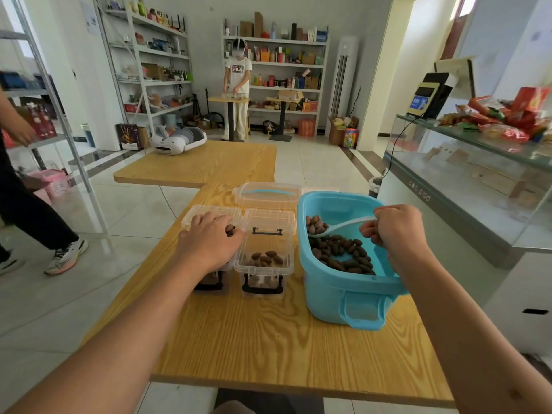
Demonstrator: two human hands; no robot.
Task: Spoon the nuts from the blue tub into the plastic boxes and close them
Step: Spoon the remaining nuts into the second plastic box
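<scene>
right hand (394, 231) grip clenched on the white plastic spoon (337, 227) over the blue tub (343, 297), left hand (209, 240) grip resting loose on a clear plastic box (209, 212)

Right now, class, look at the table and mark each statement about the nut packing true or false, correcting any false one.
1. The right hand holds a white spoon loaded with nuts over the blue tub. True.
2. The left hand rests on the tub's rim. False: it rests on the left plastic box.
3. The middle plastic box stands open with some nuts inside. True.
4. The blue tub is empty. False: nuts cover part of its floor.
5. A clear lid lies behind the boxes. True.
</scene>
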